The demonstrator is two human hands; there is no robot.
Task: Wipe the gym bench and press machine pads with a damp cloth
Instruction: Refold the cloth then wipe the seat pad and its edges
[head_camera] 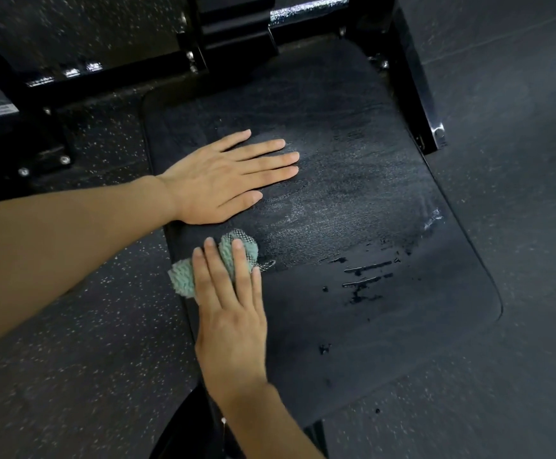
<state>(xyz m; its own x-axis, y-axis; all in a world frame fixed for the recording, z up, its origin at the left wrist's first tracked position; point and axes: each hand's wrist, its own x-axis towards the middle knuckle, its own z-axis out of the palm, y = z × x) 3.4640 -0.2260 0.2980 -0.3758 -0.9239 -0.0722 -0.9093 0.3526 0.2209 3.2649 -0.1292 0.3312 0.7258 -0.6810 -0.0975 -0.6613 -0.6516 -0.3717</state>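
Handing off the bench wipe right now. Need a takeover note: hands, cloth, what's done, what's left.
Left hand: flat on the seat pad, palm down, holding nothing.
Right hand: fingers laid over the bunched green cloth, pressing it on the pad near its left edge.
Done: the pad's middle and far part show hazy wipe marks; wet streaks sit toward its near right side.
Left: the near end looks unwiped, and the streaks likely want another pass. Other pads are out of view.

It's a gym: rubber floor [87, 342], padded bench [369, 193]
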